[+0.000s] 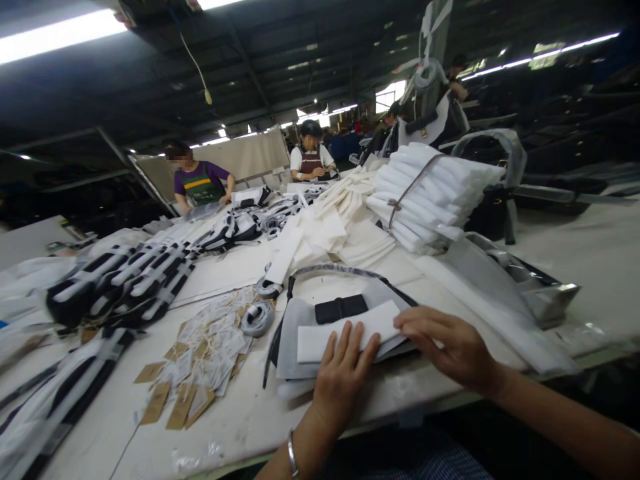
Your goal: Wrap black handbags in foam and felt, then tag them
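A black handbag (341, 309) with a dark strap lies on the table in front of me, partly covered by grey-white wrapping sheet (295, 313). Across its lower part rests a white foam strip (313, 345). My left hand (345, 367) lies flat on this strip, fingers spread, pressing from the near side. With thumb and fingers closed, my right hand (453, 343) grips the strip's right end. The bag's lower edge is partly hidden by my hands.
Left of the bag are paper tags (177, 400) on strings and a wrapped strap roll (257, 319). Wrapped straps (120, 287) lie farther left. A tied stack of white foam (425, 193) and loose white sheets (320, 227) sit behind. Two co-workers (200, 180) stand across the table.
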Available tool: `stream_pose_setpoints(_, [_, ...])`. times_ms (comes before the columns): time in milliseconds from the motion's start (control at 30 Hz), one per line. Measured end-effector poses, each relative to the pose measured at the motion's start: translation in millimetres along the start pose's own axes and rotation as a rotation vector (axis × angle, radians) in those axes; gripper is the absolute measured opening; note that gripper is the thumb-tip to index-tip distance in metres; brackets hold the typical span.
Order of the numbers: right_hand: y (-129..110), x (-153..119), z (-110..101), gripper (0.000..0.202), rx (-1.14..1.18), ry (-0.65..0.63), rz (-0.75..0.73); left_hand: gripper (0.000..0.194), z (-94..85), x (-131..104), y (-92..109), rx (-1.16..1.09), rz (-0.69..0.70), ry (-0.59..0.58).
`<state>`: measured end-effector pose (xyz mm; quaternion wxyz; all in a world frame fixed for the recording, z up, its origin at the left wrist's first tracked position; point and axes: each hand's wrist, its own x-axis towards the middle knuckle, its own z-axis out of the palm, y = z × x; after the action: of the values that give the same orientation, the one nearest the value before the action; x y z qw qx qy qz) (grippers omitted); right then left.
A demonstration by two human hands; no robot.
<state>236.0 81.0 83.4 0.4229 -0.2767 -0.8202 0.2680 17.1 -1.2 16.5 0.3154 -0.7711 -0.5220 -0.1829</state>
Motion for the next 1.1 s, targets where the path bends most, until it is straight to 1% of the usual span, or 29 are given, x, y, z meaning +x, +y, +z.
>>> stream_pose_setpoints(67, [12, 41, 0, 0.021, -0.113, -0.001, -0.007, 0.050, -2.8, -2, 2, 0.010, 0.014, 0.002])
stream_pose_setpoints(100, [20, 62, 2, 0.025, -0.168, -0.057, -0.007, 0.049, -4.2, -4, 3, 0.015, 0.013, 0.011])
stream_pose_setpoints(167, [39, 99, 11, 0.029, -0.296, -0.250, 0.024, 0.046, -7.0, -8, 6, 0.016, 0.001, 0.039])
stream_pose_setpoints(233, [57, 126, 26, 0.027, -0.378, -0.417, 0.039, 0.044, -9.1, -12, 10, 0.010, -0.017, 0.093])
stream_pose_setpoints(333, [78, 148, 50, 0.027, -0.496, -0.572, 0.051, 0.041, -10.2, -15, 15, -0.001, -0.046, 0.169])
stream_pose_setpoints(400, [86, 154, 65, 0.030, -0.591, -0.632, 0.061, 0.040, -9.2, -15, 16, -0.005, -0.062, 0.193])
stream_pose_setpoints(467, [91, 157, 76, 0.022, -0.671, -0.663, 0.073, 0.039, -7.1, -15, 16, -0.007, -0.075, 0.208])
stream_pose_setpoints(567, [94, 160, 85, 0.016, -0.728, -0.667, 0.086, 0.039, -3.7, -16, 18, -0.011, -0.091, 0.215])
stream_pose_setpoints(667, [93, 165, 81, 0.013, -0.697, -0.620, 0.082, 0.039, -2.6, -17, 19, -0.021, -0.101, 0.217])
stream_pose_setpoints(733, [90, 169, 72, 0.012, -0.639, -0.561, 0.083, 0.039, -3.3, -16, 19, -0.029, -0.106, 0.217])
stream_pose_setpoints(833, [82, 172, 51, 0.023, -0.526, -0.452, 0.101, 0.040, -4.7, -15, 17, -0.038, -0.109, 0.215])
stream_pose_setpoints(900, [75, 170, 36, 0.031, -0.449, -0.403, 0.113, 0.041, -5.0, -15, 16, -0.042, -0.108, 0.199])
stream_pose_setpoints(967, [67, 162, 23, 0.036, -0.385, -0.381, 0.117, 0.042, -4.5, -15, 14, -0.044, -0.104, 0.172])
stream_pose_setpoints(1033, [59, 152, 14, 0.037, -0.229, -0.367, 0.143, 0.042, -3.4, -15, 12, -0.042, -0.093, 0.145])
stream_pose_setpoints(1100, [51, 140, 7, 0.036, 0.021, -0.352, 0.183, 0.043, -1.9, -14, 8, -0.039, -0.081, 0.122])
